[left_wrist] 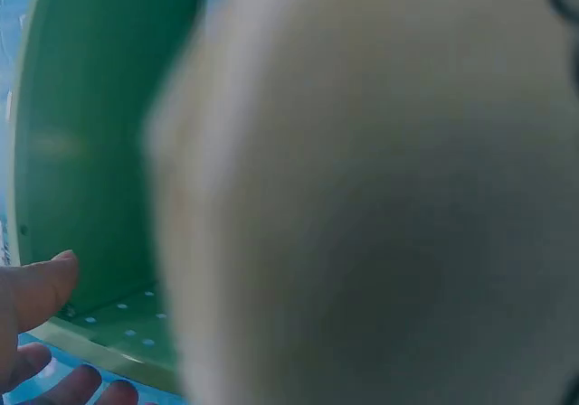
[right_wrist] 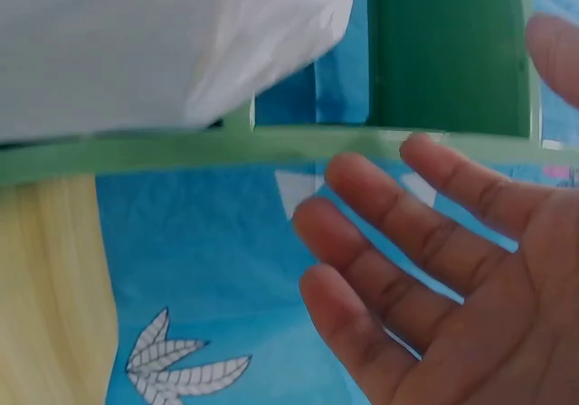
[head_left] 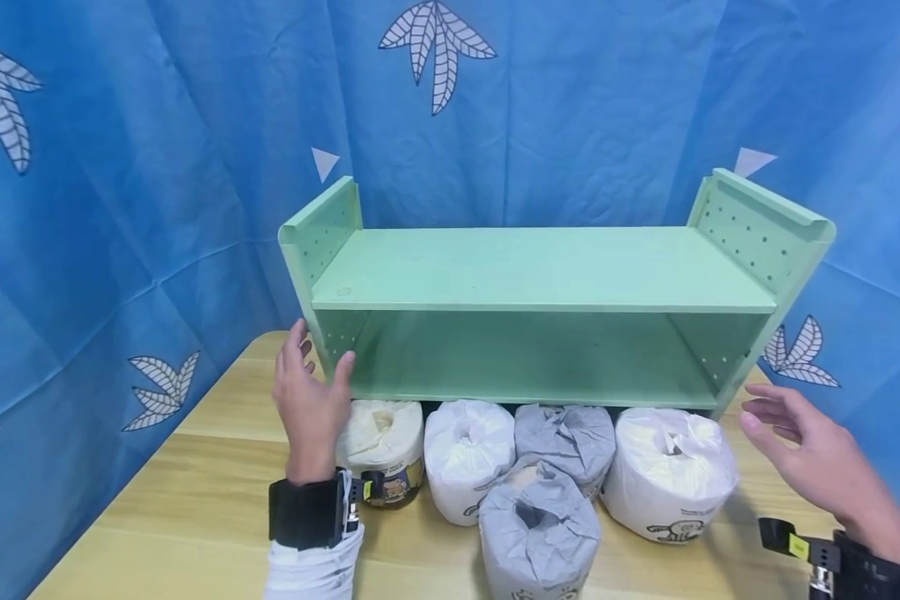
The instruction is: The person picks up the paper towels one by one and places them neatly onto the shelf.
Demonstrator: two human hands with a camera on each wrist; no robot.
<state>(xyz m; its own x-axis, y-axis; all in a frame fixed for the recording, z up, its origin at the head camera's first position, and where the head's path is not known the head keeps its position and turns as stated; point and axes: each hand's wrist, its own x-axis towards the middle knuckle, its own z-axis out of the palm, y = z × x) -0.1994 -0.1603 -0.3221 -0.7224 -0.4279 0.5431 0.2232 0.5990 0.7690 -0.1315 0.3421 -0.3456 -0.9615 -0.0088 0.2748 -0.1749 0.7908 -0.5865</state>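
Observation:
A light green two-tier shelf (head_left: 543, 267) with perforated side panels stands at the back of the table. My left hand (head_left: 311, 408) is at its left side panel, fingers spread, with the thumb in front of the panel's edge. On the other side, my right hand (head_left: 813, 450) is held beside the lower right corner, fingers loosely extended and nothing in them. In the right wrist view, the fingers (right_wrist: 375, 193) overlap the green panel edge. Wrapped toilet paper rolls stand before the shelf: a cream one (head_left: 381, 429) by my left wrist and a white one (head_left: 671, 467) nearest my right hand.
Between those rolls are another white roll (head_left: 468, 458) and a grey roll (head_left: 570, 437), with a second grey roll (head_left: 540, 533) in front. All stand on a wooden table (head_left: 187, 500). A blue leaf-patterned curtain (head_left: 570, 108) hangs behind and at both sides.

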